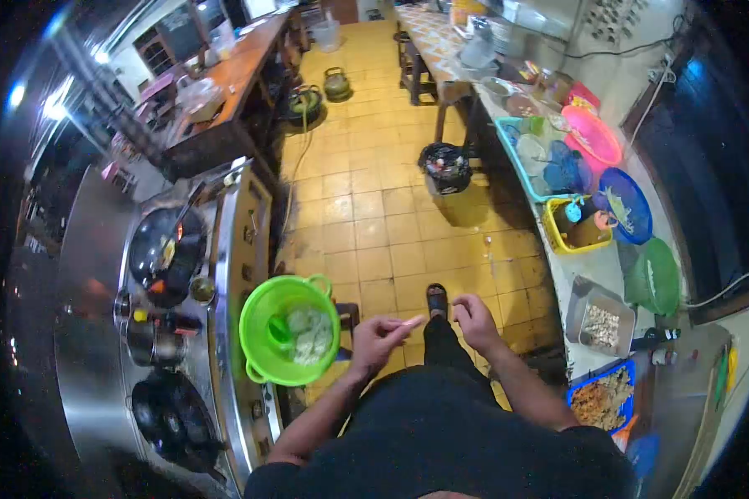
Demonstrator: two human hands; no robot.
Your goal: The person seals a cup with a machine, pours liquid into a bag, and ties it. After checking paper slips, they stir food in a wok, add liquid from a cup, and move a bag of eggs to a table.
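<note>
My left hand (379,343) is in front of my body, thumb and fingers pressed together around a small pinkish thing that I cannot make out. My right hand (475,323) is a little to the right, fingers curled; whether it holds anything is not visible. Left of my left hand stands a green basin (253,323) with two handles, holding white rice-like food (312,333) and a green scoop (280,331). Neither hand touches the basin.
On the left a steel stove (241,249) bears a wok (151,249) with food and a ladle, a pot and a dark pan. The right counter (587,270) carries baskets, a steel container (581,314) and a blue tray (571,397). A black-lined bin (446,173) stands ahead on yellow tiles.
</note>
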